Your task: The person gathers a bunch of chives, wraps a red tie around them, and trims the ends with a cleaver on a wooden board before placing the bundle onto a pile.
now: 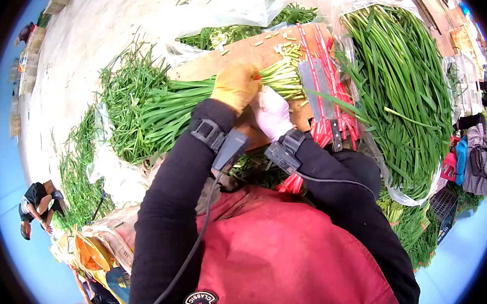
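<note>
A bunch of garlic chives [183, 102] lies across the wooden board, leaves to the left and pale cut stalks to the right. My left hand [236, 88], in a yellow glove, is closed around the bunch near its stalk end. My right hand [271, 112], in a pale pink glove, presses against the underside of the bunch right beside it. Its fingertips are hidden, so what they grip cannot be made out. A scrap of red shows between the hands. Right of the stalks lie a knife [312, 85] with a dark handle and several red printed ties [343, 86].
A large pile of chives [402, 88] in clear plastic stands at my right. More loose greens [128, 103] lie at my left. Cut stalk ends are scattered on the board [244, 54]. Two people work at the far left, near an orange basket [92, 252].
</note>
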`<state>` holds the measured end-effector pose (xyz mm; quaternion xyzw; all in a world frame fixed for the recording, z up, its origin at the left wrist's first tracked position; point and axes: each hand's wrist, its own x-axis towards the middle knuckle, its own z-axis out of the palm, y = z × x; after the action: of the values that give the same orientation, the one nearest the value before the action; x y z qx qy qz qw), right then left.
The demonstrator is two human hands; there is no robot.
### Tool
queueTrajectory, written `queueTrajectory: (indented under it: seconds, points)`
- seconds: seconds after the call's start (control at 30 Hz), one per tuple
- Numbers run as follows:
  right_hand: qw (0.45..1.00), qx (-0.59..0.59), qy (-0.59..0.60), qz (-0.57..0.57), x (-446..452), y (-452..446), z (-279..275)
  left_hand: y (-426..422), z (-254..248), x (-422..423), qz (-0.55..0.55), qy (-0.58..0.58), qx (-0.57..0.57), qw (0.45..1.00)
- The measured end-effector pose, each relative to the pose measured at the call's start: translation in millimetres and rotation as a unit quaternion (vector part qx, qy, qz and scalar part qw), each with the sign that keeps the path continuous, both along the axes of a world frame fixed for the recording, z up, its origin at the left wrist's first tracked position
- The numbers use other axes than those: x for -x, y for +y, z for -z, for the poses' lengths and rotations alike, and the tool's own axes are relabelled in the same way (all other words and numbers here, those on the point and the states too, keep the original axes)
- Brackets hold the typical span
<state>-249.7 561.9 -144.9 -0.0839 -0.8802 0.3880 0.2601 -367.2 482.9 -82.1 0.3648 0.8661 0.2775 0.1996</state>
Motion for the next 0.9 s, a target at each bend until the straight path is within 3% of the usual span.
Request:
queueTrajectory:
  seconds: [0.1,0.13,0.2,0.3,0.33,0.43,0.47,0.57,0.6,0.63,0.73,0.9]
  points:
    - [0.999,0.014,0.036,0.0,4,-1,7,-23,9,-12,-0.025,-0.033,-0.115,0.992]
    - [0.999,0.026,0.034,-0.004,3,-2,6,-31,11,-13,0.043,0.063,-0.144,0.987]
    - [0.998,0.057,0.013,-0.009,-1,-2,7,-42,21,-14,0.077,0.106,-0.173,0.976]
    - [1.0,0.013,0.004,-0.025,-3,-3,0,-39,26,-15,0.088,0.146,-0.2,0.965]
    - [0.987,0.131,-0.092,-0.021,-8,-5,-10,-38,30,-13,0.085,0.154,-0.219,0.96]
    - [0.996,0.035,-0.023,-0.077,-14,6,-12,-42,32,-10,0.094,0.158,-0.234,0.955]
    - [0.977,0.196,-0.038,-0.079,-13,7,-12,-42,29,-9,0.095,0.177,-0.239,0.95]
    - [0.988,-0.014,-0.115,-0.101,-2,25,-29,-42,25,-12,0.086,0.223,-0.216,0.947]
    - [0.991,-0.054,-0.084,-0.089,0,23,-22,-42,30,-11,0.102,0.207,-0.209,0.95]
    - [0.981,-0.044,-0.173,-0.082,1,22,-35,-42,38,-10,0.09,0.192,-0.208,0.955]
    - [0.997,-0.009,0.024,-0.068,-1,19,-30,-42,52,-10,0.073,0.216,-0.22,0.949]
    - [0.993,0.065,0.069,-0.069,-11,14,-26,-32,42,-9,0.088,0.156,-0.27,0.946]
